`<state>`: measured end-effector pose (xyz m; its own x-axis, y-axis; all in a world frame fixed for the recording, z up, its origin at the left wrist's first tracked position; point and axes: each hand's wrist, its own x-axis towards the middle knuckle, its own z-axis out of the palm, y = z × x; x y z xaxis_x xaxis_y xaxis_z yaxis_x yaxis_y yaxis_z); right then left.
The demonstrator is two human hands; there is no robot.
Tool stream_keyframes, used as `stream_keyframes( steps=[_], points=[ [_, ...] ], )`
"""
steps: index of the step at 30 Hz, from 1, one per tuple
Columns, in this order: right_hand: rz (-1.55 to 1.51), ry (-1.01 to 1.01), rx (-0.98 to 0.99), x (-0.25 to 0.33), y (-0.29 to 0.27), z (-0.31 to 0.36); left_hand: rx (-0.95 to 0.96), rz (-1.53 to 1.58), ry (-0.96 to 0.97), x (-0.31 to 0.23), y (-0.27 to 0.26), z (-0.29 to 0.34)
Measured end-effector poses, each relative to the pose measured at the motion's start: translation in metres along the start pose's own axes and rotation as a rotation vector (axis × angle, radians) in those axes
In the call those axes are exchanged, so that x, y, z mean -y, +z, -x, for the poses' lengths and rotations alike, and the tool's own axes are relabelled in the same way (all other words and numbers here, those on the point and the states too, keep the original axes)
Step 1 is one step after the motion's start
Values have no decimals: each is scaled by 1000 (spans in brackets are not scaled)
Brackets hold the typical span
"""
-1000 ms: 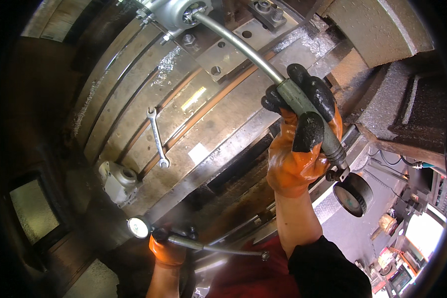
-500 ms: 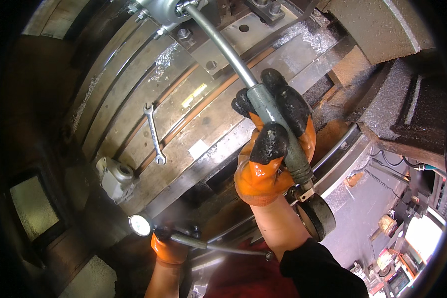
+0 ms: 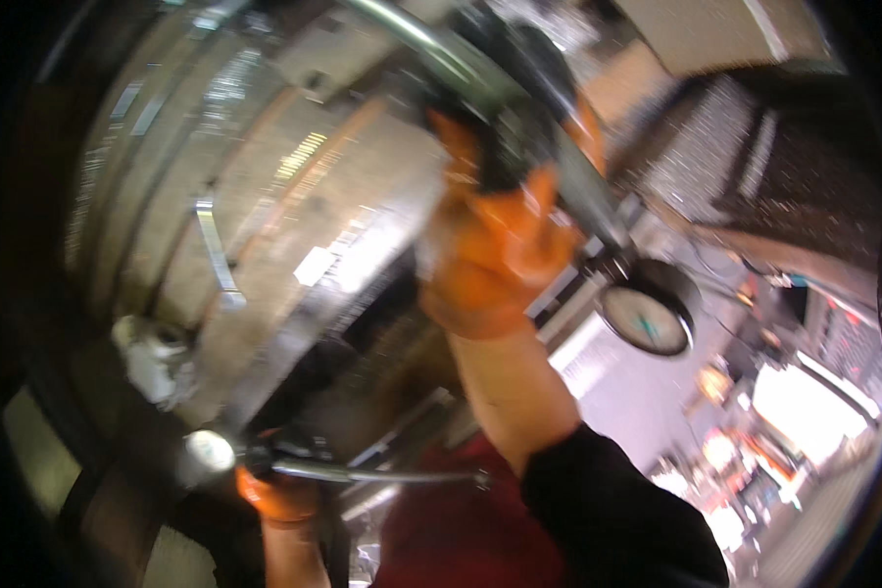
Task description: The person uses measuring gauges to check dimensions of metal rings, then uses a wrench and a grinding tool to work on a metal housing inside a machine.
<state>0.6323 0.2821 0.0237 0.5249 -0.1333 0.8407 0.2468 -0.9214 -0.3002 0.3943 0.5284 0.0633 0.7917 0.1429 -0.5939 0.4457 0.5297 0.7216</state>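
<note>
- Gloves (image 3: 480,279), orange with black fingers, cover both hands in the head view, which is blurred.
- The right hand (image 3: 508,216) is wrapped around the thick grey handle of a big dial wrench (image 3: 590,199). Its fingers are curled in with no gap to spare, the thumb on the near side and the other fingers on the far side.
- The handle crosses the palm at a slant. From the fingers its shaft runs up and to the left, out past the top edge.
- Below and to the right of those fingers, at the handle's lower end, hangs a big round dial (image 3: 645,321) with a dark rim.
- The left hand (image 3: 279,487) has hold of a small dial wrench (image 3: 338,473). Its fingers look bent around the grip, but they are too smeared to tell how tightly.
- Just left of the left fingers is a small pale dial (image 3: 210,451); a thin rod stretches from them to the right, ending in a small head.
- A slotted metal table (image 3: 363,191) spreads to the left of the right-hand fingers and beyond the left ones.
- On it, well apart from both sets of fingers, lies a flat spanner (image 3: 214,245).
- A white casing (image 3: 153,365) sits up and to the left of the left fingers, not touching them.
- A white patch (image 3: 314,266) lies on the table, left of the right-hand fingers.
</note>
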Motion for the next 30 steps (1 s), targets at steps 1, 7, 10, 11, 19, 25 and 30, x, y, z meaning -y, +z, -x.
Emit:
stream_keyframes(
  steps=[1,7,10,11,19,25,30],
  points=[
    [116,-103,44,-2,0,10,-19,-56,88,0,12,1],
    [387,-328,263,13,-5,-2,-88,-849,461,5,18,5],
    [482,-433,302,12,-10,-4,-79,-862,522,7,19,9],
    [490,-368,372,22,-22,-18,-55,-926,532,5,18,9],
    [-748,555,144,16,0,-1,86,-1100,652,-4,19,10],
    [-900,681,76,14,-3,-2,34,-954,538,2,0,14],
    [-972,737,51,14,-11,-17,-18,-1090,702,-3,-1,10]
  ],
)
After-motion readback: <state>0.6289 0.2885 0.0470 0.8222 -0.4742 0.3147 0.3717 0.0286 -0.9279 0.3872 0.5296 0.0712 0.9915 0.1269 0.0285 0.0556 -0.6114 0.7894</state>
